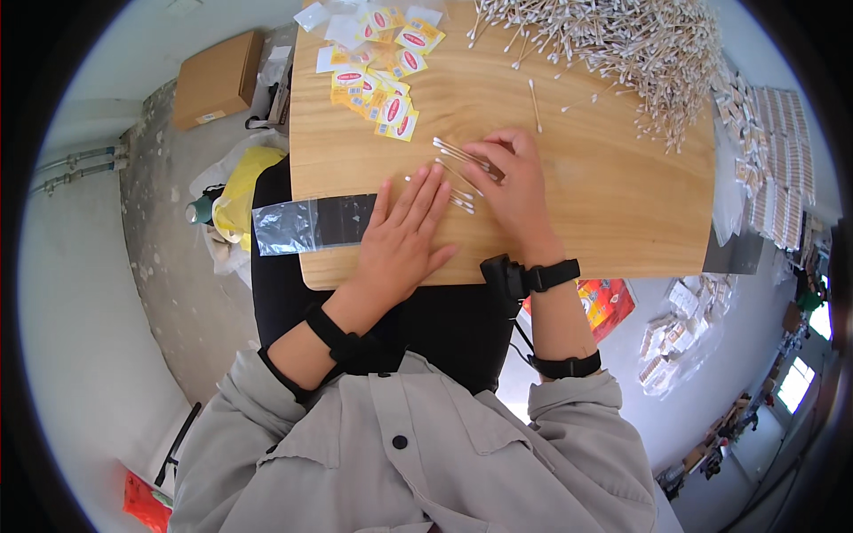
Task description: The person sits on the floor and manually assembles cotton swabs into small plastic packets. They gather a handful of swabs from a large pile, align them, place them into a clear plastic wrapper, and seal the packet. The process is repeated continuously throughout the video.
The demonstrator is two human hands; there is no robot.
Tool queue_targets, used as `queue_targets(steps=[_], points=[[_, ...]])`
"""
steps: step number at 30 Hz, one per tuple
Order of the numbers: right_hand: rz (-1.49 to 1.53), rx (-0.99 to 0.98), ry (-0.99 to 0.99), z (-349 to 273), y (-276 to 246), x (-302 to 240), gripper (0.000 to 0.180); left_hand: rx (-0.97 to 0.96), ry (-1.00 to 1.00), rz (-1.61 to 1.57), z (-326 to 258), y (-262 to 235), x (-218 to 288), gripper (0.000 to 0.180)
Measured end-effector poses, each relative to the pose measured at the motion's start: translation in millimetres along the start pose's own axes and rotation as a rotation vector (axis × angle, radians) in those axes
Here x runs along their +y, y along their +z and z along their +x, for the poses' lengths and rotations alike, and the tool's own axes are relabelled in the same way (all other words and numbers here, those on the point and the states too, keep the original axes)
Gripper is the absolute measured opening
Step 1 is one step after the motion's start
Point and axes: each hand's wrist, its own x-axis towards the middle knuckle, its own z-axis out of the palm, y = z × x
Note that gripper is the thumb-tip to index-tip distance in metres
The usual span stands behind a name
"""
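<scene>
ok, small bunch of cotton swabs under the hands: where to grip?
Probably pinch the cotton swabs mid-shaft, coming from above. They lie flat and roughly parallel on the wooden board; right hand covers one end, left hand lies flat beside them.

Bare board (604,204) right of hand (511,182); swab heap (640,44) blocks beyond.

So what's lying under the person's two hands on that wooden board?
A small bunch of cotton swabs lies on the wooden board. The right hand covers one end of them; the left hand rests flat beside them. Whatever lies under the palms is hidden.
</scene>
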Motion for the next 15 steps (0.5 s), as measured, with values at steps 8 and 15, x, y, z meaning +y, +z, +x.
queue_targets(steps=[8,15], points=[[-0.071,-0.008,-0.130,-5,0,-5,0.019,0.005,-0.018,-0.063,-4,-1,4,0.089],[0.206,0.176,0.122,-19,-6,-14,0.018,0.103,-0.013,-0.053,27,-4,-2,0.095]])
